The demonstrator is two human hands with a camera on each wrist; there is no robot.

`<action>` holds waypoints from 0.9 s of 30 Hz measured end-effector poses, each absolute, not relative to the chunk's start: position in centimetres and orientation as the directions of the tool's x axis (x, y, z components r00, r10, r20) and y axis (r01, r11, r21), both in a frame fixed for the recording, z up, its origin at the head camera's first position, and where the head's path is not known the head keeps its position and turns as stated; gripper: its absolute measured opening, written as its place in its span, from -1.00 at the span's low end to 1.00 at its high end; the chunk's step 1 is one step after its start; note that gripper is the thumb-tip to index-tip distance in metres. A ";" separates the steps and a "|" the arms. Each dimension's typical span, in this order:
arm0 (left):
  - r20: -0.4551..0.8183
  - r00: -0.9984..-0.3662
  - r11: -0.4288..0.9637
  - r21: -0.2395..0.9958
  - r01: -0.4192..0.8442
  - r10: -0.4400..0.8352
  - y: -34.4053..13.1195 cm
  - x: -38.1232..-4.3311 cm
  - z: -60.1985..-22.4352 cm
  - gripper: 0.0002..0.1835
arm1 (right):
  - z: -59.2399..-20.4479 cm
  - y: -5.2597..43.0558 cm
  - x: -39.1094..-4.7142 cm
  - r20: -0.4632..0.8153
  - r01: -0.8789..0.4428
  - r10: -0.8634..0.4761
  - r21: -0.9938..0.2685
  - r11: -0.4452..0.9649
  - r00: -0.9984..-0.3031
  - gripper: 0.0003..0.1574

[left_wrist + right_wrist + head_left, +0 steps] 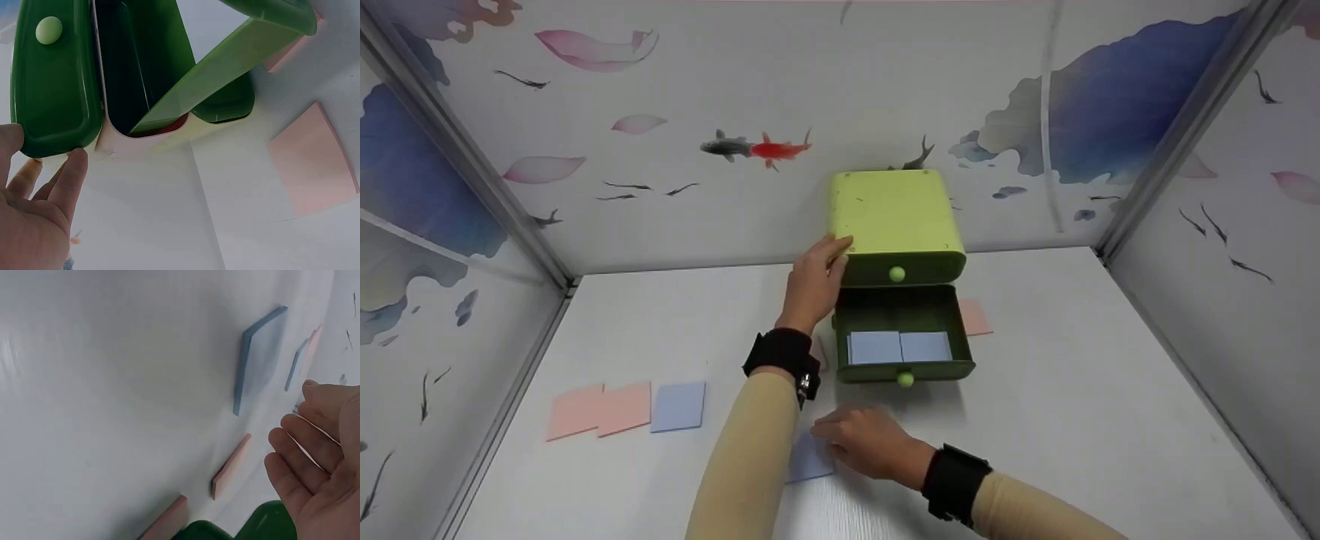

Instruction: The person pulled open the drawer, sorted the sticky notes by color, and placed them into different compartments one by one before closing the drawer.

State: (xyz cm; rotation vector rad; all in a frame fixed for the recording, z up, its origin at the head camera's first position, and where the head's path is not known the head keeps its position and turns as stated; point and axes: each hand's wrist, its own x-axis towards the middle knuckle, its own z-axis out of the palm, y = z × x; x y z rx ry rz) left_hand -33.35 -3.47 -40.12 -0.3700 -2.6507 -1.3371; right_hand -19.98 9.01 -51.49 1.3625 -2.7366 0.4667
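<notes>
My left hand [814, 285] rests against the left front corner of a two-drawer green cabinet [892, 214], its fingers extended. In the left wrist view, its fingertips touch the edge around the upper drawer front [59, 95]. Pulled out below, the lower drawer [877, 373] holds two light-blue square cards [874, 348] side by side. My right hand [874, 442] hovers at another blue card [810, 459] on the table, partly covering it in the head view. From the right wrist, the fingers [304, 467] look loosely bent, with nothing between them and that card apart from them.
Two overlapping pink cards [575, 412] and a blue card [678, 407] lie in a row at the left. Pink cards also lie on either side of the drawer, one [975, 317] at its right. Patterned wall panels [765, 217] enclose the white table [1110, 420].
</notes>
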 end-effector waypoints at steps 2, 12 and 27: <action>0.245 -0.958 0.569 0.770 0.287 0.152 -3.5 -33.4 -40.2 -0.60 | -52.3 8.9 -20.1 0.190 -0.800 -0.780 -0.221 0.558 -0.597 -0.67; 0.268 -0.948 0.567 0.760 0.316 0.170 -3.6 -33.3 -40.1 -0.60 | -53.9 8.4 -20.1 0.128 -0.782 -0.771 -0.128 0.610 -0.623 -0.38; 0.266 -0.947 0.539 0.779 0.320 0.178 -3.8 -33.7 -40.3 -0.61 | -53.8 7.4 -20.2 -0.068 -0.707 -0.734 -0.223 0.671 -0.676 -0.25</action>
